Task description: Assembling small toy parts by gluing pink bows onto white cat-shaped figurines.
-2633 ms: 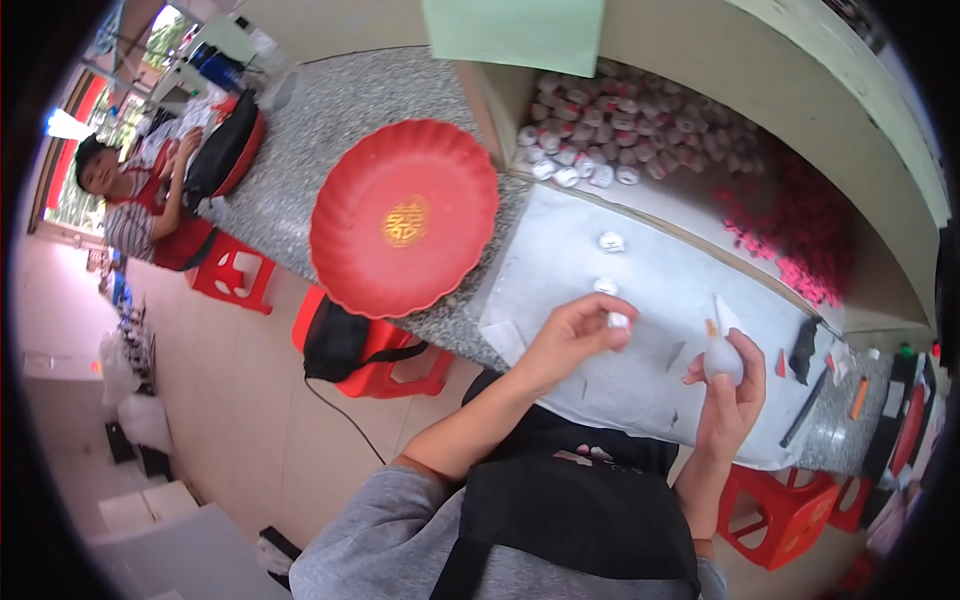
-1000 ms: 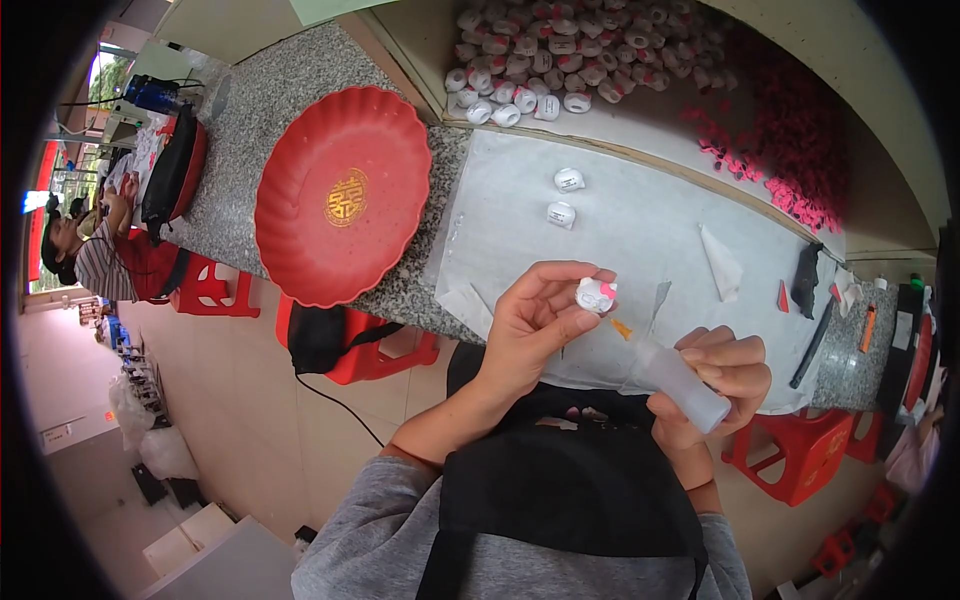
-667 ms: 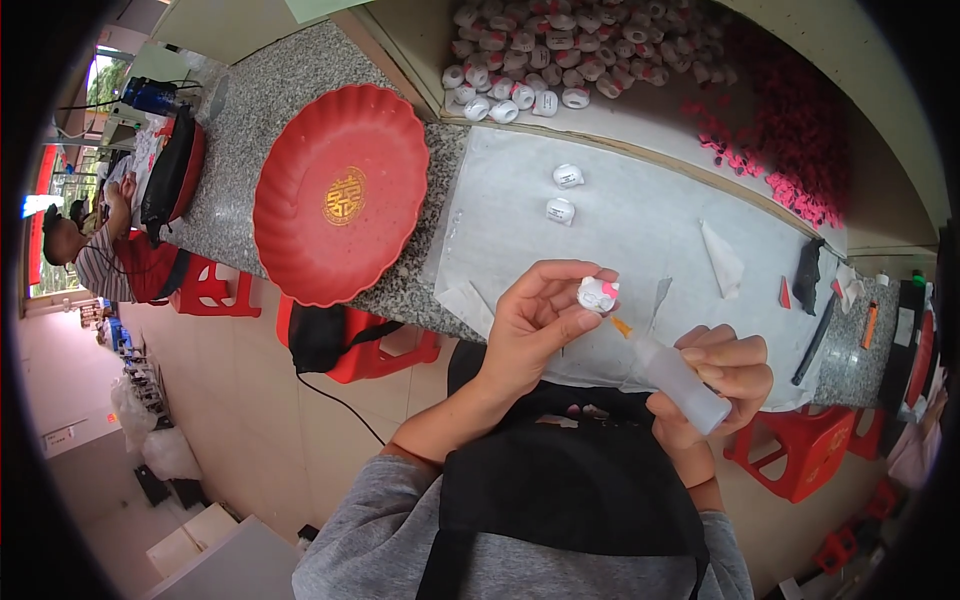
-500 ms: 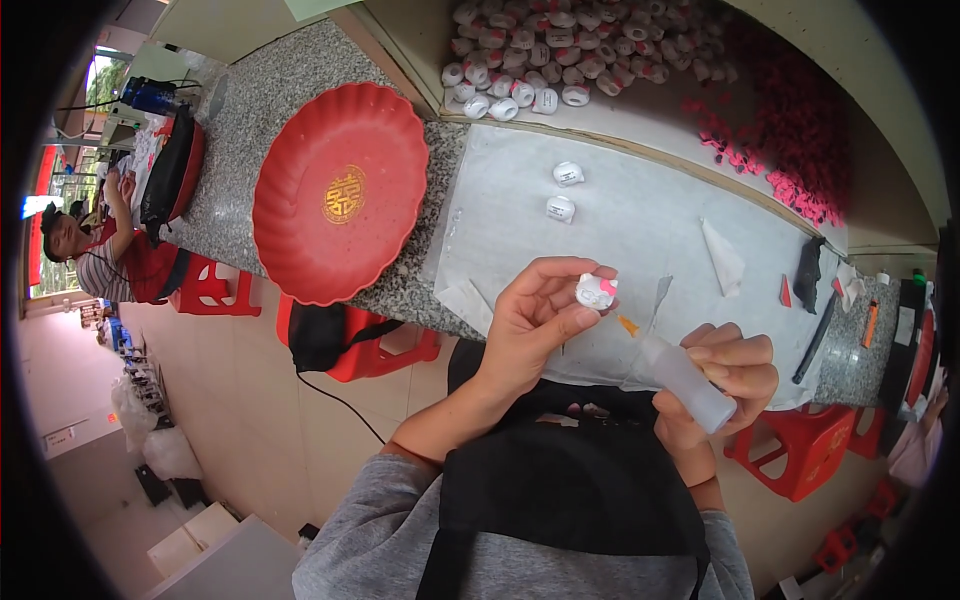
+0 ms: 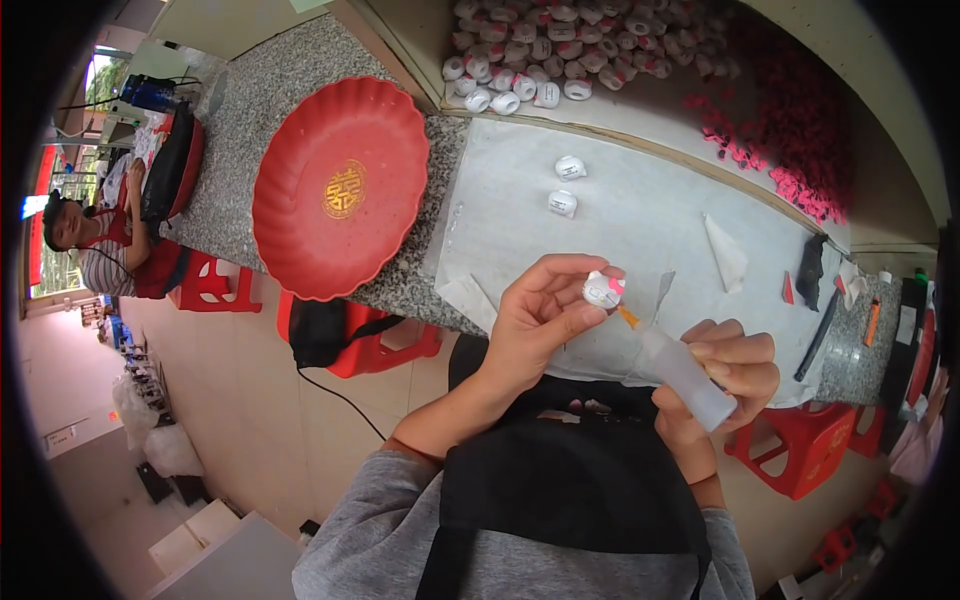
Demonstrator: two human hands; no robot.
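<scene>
Between the thumb and fingers of my left hand (image 5: 545,312) is a small white cat-shaped figure head (image 5: 602,290) with a pink bow. My right hand (image 5: 725,372) is closed around a translucent squeeze bottle (image 5: 688,382). The bottle's orange tapered tip (image 5: 628,317) points up and left, just below the figure head; I cannot tell whether they touch. Beyond my hands, a white figure head (image 5: 570,168) and another white figure head (image 5: 562,204) lie on the pale sheet (image 5: 510,240) covering the worktop.
A red scalloped tray (image 5: 300,200) stands to the left on the granite counter (image 5: 235,180). At the back, a shelf holds many white heads (image 5: 560,50) and a pile of pink pieces (image 5: 790,150). A co-worker (image 5: 100,240) sits far left. Red stools (image 5: 795,455) flank me.
The figure head has shifted slightly right and toward the bottle, and the orange tip now sits closer beneath it. The co-worker's arm has lowered.
</scene>
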